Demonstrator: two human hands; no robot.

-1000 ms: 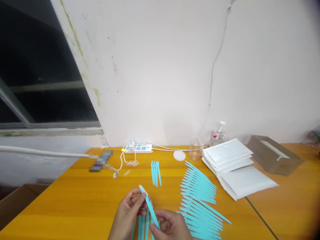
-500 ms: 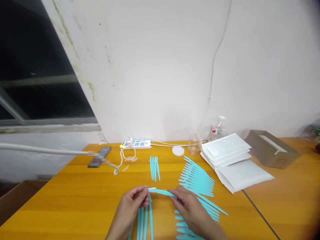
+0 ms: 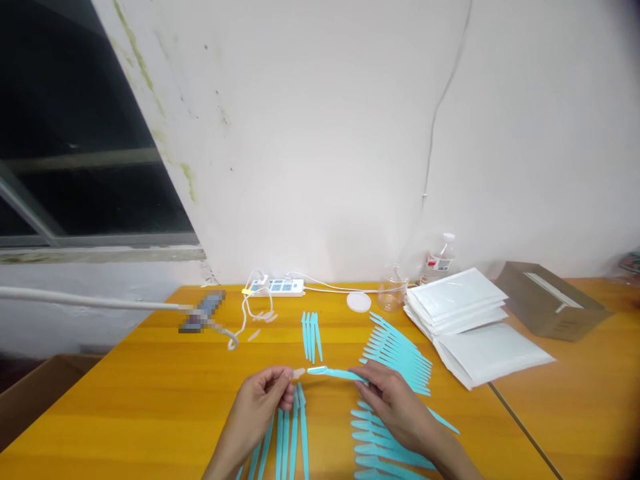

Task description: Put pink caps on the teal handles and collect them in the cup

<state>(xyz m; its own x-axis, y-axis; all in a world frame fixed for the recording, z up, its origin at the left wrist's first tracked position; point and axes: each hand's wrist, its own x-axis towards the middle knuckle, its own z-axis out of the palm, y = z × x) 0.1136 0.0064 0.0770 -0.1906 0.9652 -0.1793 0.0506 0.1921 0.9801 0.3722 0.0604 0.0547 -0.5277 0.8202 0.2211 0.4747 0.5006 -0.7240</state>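
My right hand (image 3: pixel 393 403) pinches one end of a thin turquoise plastic stick (image 3: pixel 333 373), held level above the orange table (image 3: pixel 150 400). My left hand (image 3: pixel 263 400) is closed on a small pale cap (image 3: pixel 299 373), a short gap away from the stick's free tip. Below my hands lie several turquoise sticks in a row (image 3: pixel 290 437). A big fan of the same sticks (image 3: pixel 395 360) spreads under and beyond my right hand. A small group of turquoise sticks (image 3: pixel 311 335) lies farther back.
White padded envelopes (image 3: pixel 470 327) are stacked at the right, with a brown cardboard box (image 3: pixel 553 307) behind them. At the back stand a power strip (image 3: pixel 277 287) with white cables, a white lid (image 3: pixel 359 302), a clear cup (image 3: pixel 391 295) and a water bottle (image 3: pixel 440 259). A cardboard box (image 3: pixel 30 393) sits left of the table.
The stick swung from upright to level between my hands. The pale cap has come off its tip and stays in my left hand, and my right hand moved right.
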